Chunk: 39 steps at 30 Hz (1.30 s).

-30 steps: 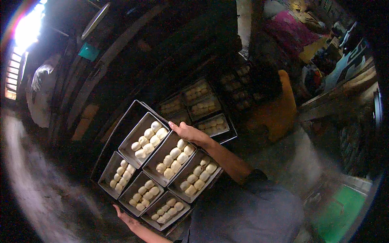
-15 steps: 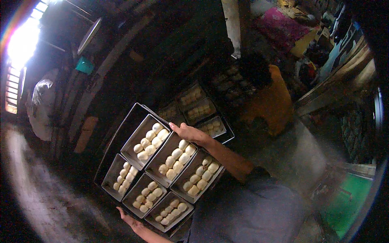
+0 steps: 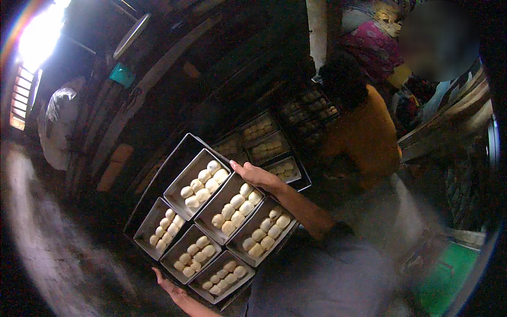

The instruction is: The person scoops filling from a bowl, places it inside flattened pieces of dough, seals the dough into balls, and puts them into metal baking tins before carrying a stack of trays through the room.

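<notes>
A dark metal tray (image 3: 170, 171) hangs tilted in front of me, carrying several grey loaf pans (image 3: 185, 178). Rows of pale round dough balls (image 3: 203, 176) lie in each pan. My right hand (image 3: 257, 175) grips the tray's far right side, its thumb lying along the edge beside a pan. At the lower left side, my left hand (image 3: 170, 284) is closed about the tray's edge, with its fingers partly hidden beneath.
Beyond the tray, more pans of dough (image 3: 266, 150) rest in the dark. A co-worker in a mustard-coloured top (image 3: 372, 134) is bent down beside them. A leaning plank (image 3: 114, 168) and a white sack (image 3: 59, 127) stand left; a green surface (image 3: 449, 277) lies right.
The background, with the co-worker and far pans, has shifted right in view. The held tray has moved slightly right with both hands still on it. A blurred round patch now shows upper right.
</notes>
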{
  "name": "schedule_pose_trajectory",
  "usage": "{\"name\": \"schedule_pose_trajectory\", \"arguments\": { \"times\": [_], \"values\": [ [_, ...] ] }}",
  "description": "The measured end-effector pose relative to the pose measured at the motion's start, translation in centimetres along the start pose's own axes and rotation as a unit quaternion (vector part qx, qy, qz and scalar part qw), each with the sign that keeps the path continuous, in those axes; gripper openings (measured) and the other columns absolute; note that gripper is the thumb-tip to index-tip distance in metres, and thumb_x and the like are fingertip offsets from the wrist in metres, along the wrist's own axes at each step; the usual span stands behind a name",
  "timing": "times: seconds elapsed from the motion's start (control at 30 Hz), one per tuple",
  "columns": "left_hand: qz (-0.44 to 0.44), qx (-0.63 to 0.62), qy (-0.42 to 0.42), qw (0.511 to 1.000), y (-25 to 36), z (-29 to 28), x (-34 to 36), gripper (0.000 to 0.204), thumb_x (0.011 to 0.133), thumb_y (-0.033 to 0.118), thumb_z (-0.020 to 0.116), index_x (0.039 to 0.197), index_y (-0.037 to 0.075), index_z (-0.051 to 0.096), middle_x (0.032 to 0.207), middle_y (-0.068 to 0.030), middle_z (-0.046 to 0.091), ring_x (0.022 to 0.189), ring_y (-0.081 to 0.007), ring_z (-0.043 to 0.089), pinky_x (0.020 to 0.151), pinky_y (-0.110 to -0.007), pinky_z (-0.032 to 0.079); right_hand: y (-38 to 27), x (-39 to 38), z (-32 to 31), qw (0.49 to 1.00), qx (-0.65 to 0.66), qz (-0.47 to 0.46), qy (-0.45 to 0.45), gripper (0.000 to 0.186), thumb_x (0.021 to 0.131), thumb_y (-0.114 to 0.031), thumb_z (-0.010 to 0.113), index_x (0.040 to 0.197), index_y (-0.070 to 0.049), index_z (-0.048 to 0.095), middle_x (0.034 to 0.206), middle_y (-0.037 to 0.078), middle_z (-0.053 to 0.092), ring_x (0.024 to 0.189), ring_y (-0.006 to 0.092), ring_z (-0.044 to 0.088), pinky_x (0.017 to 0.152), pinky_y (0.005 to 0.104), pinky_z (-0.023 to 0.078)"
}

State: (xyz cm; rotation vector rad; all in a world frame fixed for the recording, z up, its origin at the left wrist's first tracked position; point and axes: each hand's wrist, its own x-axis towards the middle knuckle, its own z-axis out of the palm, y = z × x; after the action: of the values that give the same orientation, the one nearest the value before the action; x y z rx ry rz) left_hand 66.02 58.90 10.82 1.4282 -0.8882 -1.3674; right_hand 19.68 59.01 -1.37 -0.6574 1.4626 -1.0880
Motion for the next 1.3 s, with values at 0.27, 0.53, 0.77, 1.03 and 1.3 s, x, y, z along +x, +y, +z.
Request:
{"name": "schedule_pose_trajectory", "arguments": {
  "times": [0.27, 0.53, 0.77, 1.03, 1.3],
  "values": [
    [0.019, -0.013, -0.032, 0.999, 0.2, 1.2, -0.3, 0.065, 0.095, 0.056, 0.046, 0.139, 0.008, 0.046, 0.142, -0.0098, 0.047, 0.126, -0.0303, 0.047, 0.107, -0.042, 0.037, -0.3, 0.2, -0.1, 0.999, -0.004, 0.03, 0.01, 0.092, 0.088, -0.074, 0.037, 0.118, 0.012, 0.052, 0.116, 0.024, 0.059, 0.109, 0.0297, 0.056, 0.093, 0.0389, 0.043],
    [0.032, 0.01, -0.01, 0.999, -0.6, -0.7, 0.5, 0.063, 0.095, 0.055, 0.047, 0.136, 0.007, 0.049, 0.136, -0.0106, 0.052, 0.122, -0.0299, 0.05, 0.104, -0.042, 0.04, -1.4, -0.9, -0.2, 1.0, 0.0, 0.022, -0.002, 0.083, 0.091, -0.07, 0.039, 0.114, 0.009, 0.054, 0.112, 0.02, 0.061, 0.104, 0.0257, 0.057, 0.09, 0.0364, 0.044],
    [0.02, -0.039, -0.008, 0.999, -0.4, 1.4, -0.3, 0.062, 0.094, 0.053, 0.05, 0.132, 0.004, 0.052, 0.129, -0.0105, 0.057, 0.115, -0.0295, 0.055, 0.1, -0.042, 0.043, 0.7, 1.5, -0.4, 0.999, -0.042, 0.007, 0.027, 0.085, 0.092, -0.07, 0.037, 0.116, 0.008, 0.055, 0.116, 0.019, 0.061, 0.105, 0.0251, 0.057, 0.092, 0.0375, 0.043],
    [0.052, -0.055, -0.072, 0.994, -1.0, 0.7, 0.2, 0.057, 0.097, 0.051, 0.046, 0.131, 0.005, 0.053, 0.13, -0.0102, 0.056, 0.117, -0.0254, 0.054, 0.1, -0.038, 0.043, 0.7, 1.3, -0.2, 0.989, -0.066, -0.133, 0.006, 0.088, 0.094, -0.068, 0.03, 0.143, 0.004, 0.036, 0.148, 0.019, 0.038, 0.136, 0.0266, 0.036, 0.112, 0.0362, 0.026],
    [0.104, -0.001, -0.03, 0.994, -1.1, 1.8, 1.4, 0.057, 0.101, 0.046, 0.04, 0.136, 0.003, 0.05, 0.132, -0.0096, 0.053, 0.118, -0.0222, 0.051, 0.102, -0.037, 0.039, -0.9, -4.5, 0.2, 0.988, -0.01, -0.132, 0.075, 0.068, 0.098, -0.053, 0.044, 0.145, -0.004, 0.038, 0.148, 0.009, 0.038, 0.135, 0.0216, 0.036, 0.112, 0.0341, 0.029]
  ]
}}
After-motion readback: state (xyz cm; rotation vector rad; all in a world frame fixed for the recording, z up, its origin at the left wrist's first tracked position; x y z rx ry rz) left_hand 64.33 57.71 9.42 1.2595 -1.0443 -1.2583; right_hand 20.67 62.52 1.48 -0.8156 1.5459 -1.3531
